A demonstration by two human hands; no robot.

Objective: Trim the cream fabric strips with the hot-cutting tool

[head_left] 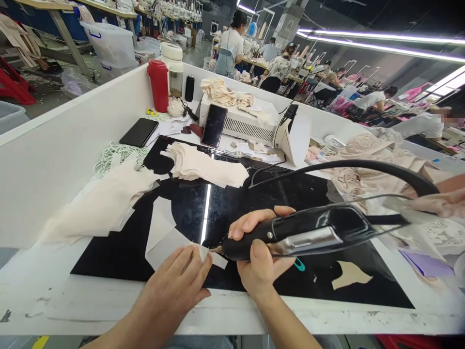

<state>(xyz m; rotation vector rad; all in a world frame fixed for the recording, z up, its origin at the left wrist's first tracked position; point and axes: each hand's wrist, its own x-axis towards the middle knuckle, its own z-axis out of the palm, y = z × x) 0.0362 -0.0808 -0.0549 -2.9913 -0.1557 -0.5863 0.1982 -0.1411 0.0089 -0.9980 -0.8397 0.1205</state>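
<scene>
Holding, right hand (262, 266): I wrap the black tool (312, 230), long axis crosswise, tip (217, 249) leftward.
Left hand (174, 281), nearer: fingers together upon the white piece (160, 235); whether pinching, I cannot tell.
White piece: beyond left hand, beside the tip.

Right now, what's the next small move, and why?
Probably slide the left hand slightly back: it's on the white piece, and the tip of the black tool in the right hand looks very close to it.
</scene>
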